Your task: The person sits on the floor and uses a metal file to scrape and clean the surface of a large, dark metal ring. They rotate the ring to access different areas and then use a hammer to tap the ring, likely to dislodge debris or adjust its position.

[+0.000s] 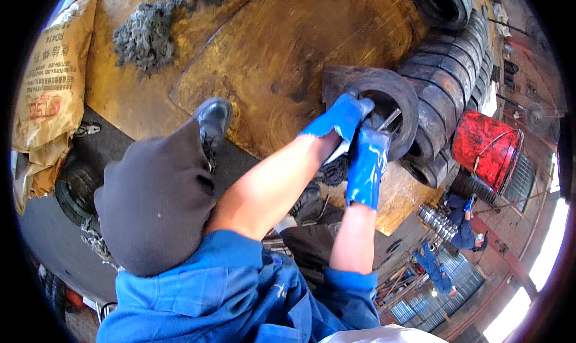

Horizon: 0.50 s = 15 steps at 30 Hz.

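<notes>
A dark, thick metal ring [405, 97] stands on the yellow-brown plate [300, 49], its opening toward me. At the near side of that opening are both my hands in blue rubber gloves. My left hand [348, 116] is closed at the ring's edge, fingers curled; what they hold is hidden. Just below it my right hand [372, 148] grips a thin metal rod [391, 119] whose bright end reaches into the opening. A dark wad of rag or fibre [335, 170] shows beneath the gloves.
A row of dark rings [441, 73] runs along the right, with a red bucket [485, 148] beyond. Grey rag fibre [147, 34] lies at upper left, near a paper sack [57, 79]. My boot [213, 118] rests by the plate's edge. Two people [465, 226] are farther off.
</notes>
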Each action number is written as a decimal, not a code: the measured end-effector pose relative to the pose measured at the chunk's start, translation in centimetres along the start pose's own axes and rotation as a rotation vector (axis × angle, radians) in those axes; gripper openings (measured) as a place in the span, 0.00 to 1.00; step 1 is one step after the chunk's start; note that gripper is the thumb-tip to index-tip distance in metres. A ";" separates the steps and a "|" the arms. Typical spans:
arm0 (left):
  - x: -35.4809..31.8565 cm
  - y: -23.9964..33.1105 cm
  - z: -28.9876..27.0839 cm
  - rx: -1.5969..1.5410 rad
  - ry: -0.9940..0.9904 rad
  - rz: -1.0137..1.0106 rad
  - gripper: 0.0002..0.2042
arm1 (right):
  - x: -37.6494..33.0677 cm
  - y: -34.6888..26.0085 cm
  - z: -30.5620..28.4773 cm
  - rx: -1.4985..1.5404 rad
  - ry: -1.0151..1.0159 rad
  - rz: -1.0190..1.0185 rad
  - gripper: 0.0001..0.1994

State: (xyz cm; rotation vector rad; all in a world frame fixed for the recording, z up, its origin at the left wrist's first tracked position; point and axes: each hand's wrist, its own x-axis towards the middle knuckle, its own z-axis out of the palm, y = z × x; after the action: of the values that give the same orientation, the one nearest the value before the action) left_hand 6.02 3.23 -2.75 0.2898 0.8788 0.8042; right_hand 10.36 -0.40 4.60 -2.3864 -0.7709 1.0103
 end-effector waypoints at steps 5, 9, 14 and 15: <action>0.5 -1.9 -0.4 -0.231 0.073 -0.003 0.16 | 2.2 2.1 -0.4 -0.178 -0.081 -0.026 0.15; 1.6 -5.7 -2.6 -0.161 -0.033 0.038 0.14 | 1.7 6.6 -0.4 0.300 -0.154 -0.041 0.21; 4.7 -6.8 -1.8 0.106 0.189 0.092 0.09 | 4.6 9.9 2.0 0.079 -0.078 -0.178 0.19; 5.7 -6.1 -3.8 -0.062 0.171 0.078 0.10 | 3.4 6.8 2.8 -0.153 -0.075 -0.244 0.16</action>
State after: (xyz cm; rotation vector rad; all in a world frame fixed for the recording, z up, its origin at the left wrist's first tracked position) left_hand 8.22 2.91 -11.61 0.2042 1.0053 0.9370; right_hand 12.39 -2.91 -2.84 -2.3165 -1.1731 0.9744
